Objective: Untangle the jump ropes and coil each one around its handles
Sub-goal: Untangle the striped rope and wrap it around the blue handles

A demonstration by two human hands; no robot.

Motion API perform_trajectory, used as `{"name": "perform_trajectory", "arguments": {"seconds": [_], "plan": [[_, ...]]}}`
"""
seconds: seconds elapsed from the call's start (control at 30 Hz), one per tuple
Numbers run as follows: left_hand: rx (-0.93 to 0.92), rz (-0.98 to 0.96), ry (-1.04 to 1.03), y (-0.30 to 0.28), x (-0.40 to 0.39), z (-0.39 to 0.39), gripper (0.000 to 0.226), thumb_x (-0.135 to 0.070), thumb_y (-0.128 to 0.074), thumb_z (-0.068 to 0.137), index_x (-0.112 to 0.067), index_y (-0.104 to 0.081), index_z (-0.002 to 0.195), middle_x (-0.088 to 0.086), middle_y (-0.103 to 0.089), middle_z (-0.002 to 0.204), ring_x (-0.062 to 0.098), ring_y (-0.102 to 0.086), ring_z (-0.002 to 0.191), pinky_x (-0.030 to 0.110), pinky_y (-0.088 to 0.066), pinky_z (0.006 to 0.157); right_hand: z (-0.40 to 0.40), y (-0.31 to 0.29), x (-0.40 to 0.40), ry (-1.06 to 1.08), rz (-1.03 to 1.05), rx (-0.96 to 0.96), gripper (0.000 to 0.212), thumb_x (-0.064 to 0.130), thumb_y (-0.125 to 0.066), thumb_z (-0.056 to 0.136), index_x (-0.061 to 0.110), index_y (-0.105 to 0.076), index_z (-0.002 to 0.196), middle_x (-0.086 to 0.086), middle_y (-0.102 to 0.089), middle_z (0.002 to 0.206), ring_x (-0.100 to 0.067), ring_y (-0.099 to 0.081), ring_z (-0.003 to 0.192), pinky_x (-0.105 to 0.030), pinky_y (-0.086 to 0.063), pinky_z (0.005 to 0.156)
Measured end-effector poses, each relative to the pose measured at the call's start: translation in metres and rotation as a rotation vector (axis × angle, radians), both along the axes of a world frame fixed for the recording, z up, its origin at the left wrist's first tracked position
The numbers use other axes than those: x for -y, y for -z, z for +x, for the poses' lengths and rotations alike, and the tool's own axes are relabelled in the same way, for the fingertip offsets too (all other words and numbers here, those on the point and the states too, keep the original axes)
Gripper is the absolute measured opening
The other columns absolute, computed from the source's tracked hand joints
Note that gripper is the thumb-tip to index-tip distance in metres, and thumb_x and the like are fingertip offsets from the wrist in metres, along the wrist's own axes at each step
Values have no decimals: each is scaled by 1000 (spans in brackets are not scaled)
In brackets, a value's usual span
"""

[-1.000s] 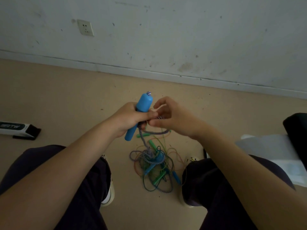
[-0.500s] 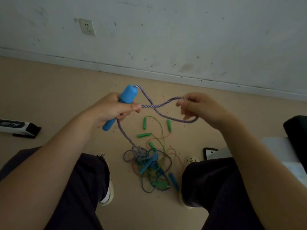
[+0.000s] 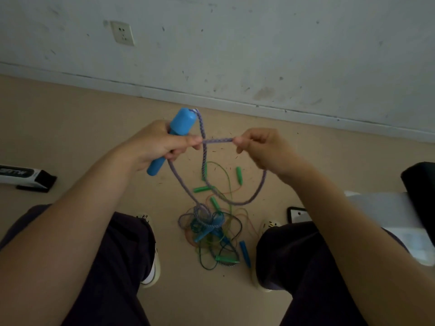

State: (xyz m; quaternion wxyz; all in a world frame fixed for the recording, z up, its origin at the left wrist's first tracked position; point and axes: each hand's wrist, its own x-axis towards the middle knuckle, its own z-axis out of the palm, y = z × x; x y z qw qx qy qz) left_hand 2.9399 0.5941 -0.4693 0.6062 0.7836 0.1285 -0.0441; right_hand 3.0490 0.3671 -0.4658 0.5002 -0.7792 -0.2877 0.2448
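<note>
The purple braided rope runs taut between the two hands, from the left thumb and forefinger to the pinched right fingertips. The left hand grips the blue handle, fingers curled round it, the rope leaving the handle's top end above the knuckles. The right hand pinches the rope, fingers curled narrow. Below both hands the rope loops down into the tangled pile of ropes on the floor between the shoes. Green handles lie loose beneath the fingers.
</note>
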Motion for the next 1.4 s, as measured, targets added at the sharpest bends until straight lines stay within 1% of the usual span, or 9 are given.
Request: {"name": "perform_trajectory", "arguments": {"seconds": [0.1, 0.2, 0.43, 0.6, 0.7, 0.87, 1.07, 1.23, 1.4], "plan": [[18, 33, -80, 0, -9, -2, 66, -53, -72, 68, 6, -68, 98, -8, -41, 46, 9, -37, 47, 29, -40, 64, 10, -2, 15, 28, 39, -7, 23, 29, -60, 95, 9, -70, 89, 0, -36, 51, -11, -30, 45, -24, -26, 46], [2, 6, -43, 7, 9, -3, 47, -46, -74, 73, -4, -71, 93, -8, -40, 47, 9, -34, 46, 24, -36, 56, 2, -1, 12, -114, 4, -55, 35, 37, -62, 89, 5, -68, 102, -3, -48, 57, -11, -43, 47, -22, -37, 46], [6, -14, 67, 13, 32, 5, 31, -39, -72, 85, -11, -63, 76, -3, -47, 54, 11, -40, 48, 22, -38, 53, -17, 8, -12, -214, -149, 24, 21, 31, -63, 93, 15, -67, 81, 15, -46, 47, 2, -40, 45, -14, -35, 49], [26, 0, -43, 9, 7, 2, 30, -41, -71, 85, -11, -72, 92, -3, -47, 56, 8, -41, 48, 19, -42, 58, 14, -3, 18, 53, 52, 1, 24, 27, -59, 96, 12, -63, 78, 3, -45, 52, -11, -37, 47, -23, -31, 47], [12, 16, -30, 15, 11, 0, 24, -35, -72, 87, -12, -74, 90, -6, -49, 54, 7, -43, 49, 25, -41, 62, 14, -3, 24, -39, -13, 1, 31, 32, -63, 90, 2, -66, 89, -9, -59, 65, -19, -50, 54, -25, -43, 52], [-11, 1, 93, 18, 36, 0, 31, -35, -74, 85, -6, -66, 75, -2, -48, 54, 11, -42, 51, 23, -39, 56, -13, 12, 0, -278, -156, -50, 12, 25, -67, 91, 15, -69, 87, 2, -56, 58, -12, -47, 51, -26, -42, 53], [15, -26, 15, 14, 15, 4, 25, -35, -71, 88, -11, -74, 92, 0, -51, 60, 11, -44, 52, 24, -43, 60, 8, 8, 11, -63, 20, -16, 23, 21, -54, 99, 10, -62, 80, -2, -48, 58, -14, -45, 52, -25, -41, 52], [-18, -9, 23, 24, 24, 2, 19, -29, -74, 86, -10, -74, 87, -2, -52, 57, 10, -44, 49, 25, -41, 57, -3, 9, 11, -232, -195, 21, 21, 33, -64, 92, 12, -69, 92, -2, -67, 70, -16, -63, 61, -27, -55, 64], [-16, -11, 89, 20, 31, 4, 30, -32, -71, 88, -3, -73, 93, -3, -56, 58, 12, -49, 53, 26, -44, 61, -11, 14, 1, -214, -143, 152, 21, 23, -56, 98, 18, -62, 78, -3, -56, 60, -11, -55, 52, -30, -52, 57]]}}
